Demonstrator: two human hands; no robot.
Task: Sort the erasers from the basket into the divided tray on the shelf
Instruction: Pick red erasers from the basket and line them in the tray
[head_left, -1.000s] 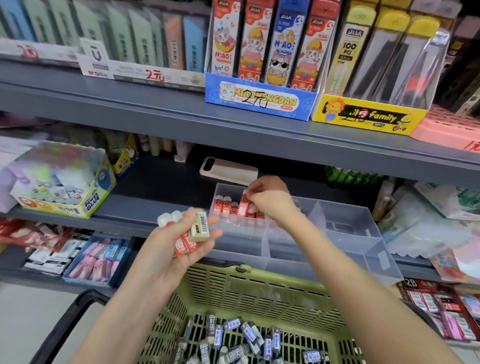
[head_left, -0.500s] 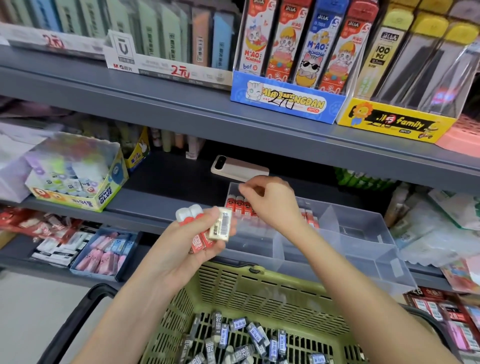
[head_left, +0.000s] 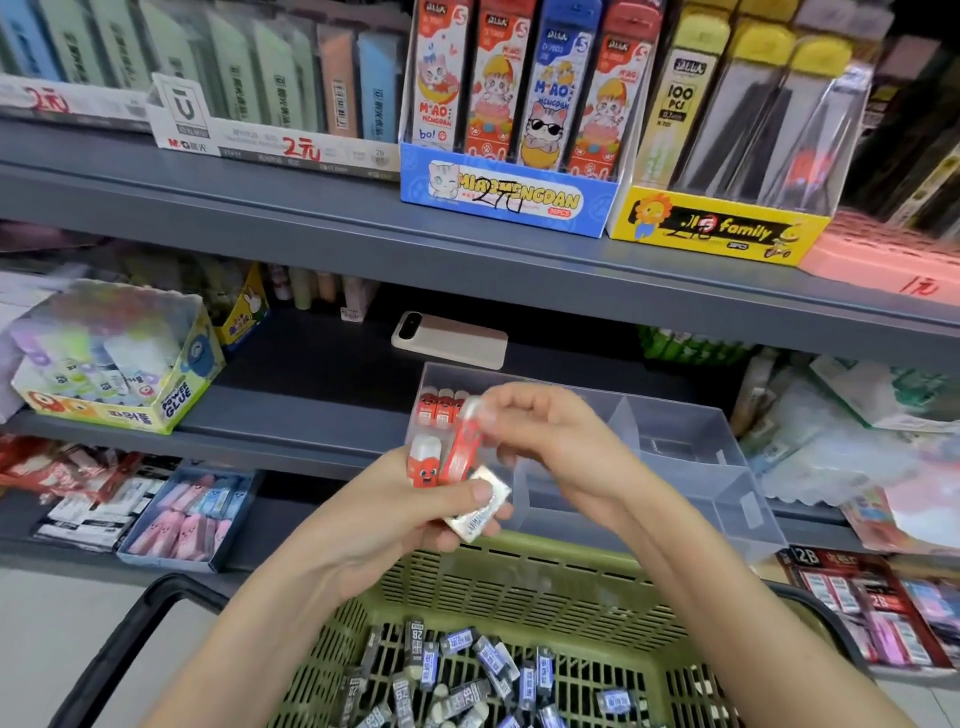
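My left hand (head_left: 400, 514) grips a small bunch of erasers: a red-sleeved one (head_left: 425, 462) standing upright and a white-wrapped one (head_left: 480, 506) under the thumb. My right hand (head_left: 550, 441) pinches another red eraser (head_left: 464, 447) at the top of that bunch. Both hands hover above the green basket (head_left: 519, 587), which holds several dark and blue 2B erasers (head_left: 467, 670). Just behind the hands the clear divided tray (head_left: 675, 441) sits on the shelf, with a row of red erasers (head_left: 441, 408) in its back left compartment.
A phone (head_left: 449, 340) lies on the shelf behind the tray. A glue box (head_left: 114, 364) stands at the left. A blue box of pink erasers (head_left: 187, 519) sits on the lower shelf. Packaged goods (head_left: 857, 441) crowd the right. Lead boxes (head_left: 519, 197) line the upper shelf.
My right hand has come back from the tray's left compartment to my left hand and now pinches a red eraser in the bunch. The view has shifted closer.
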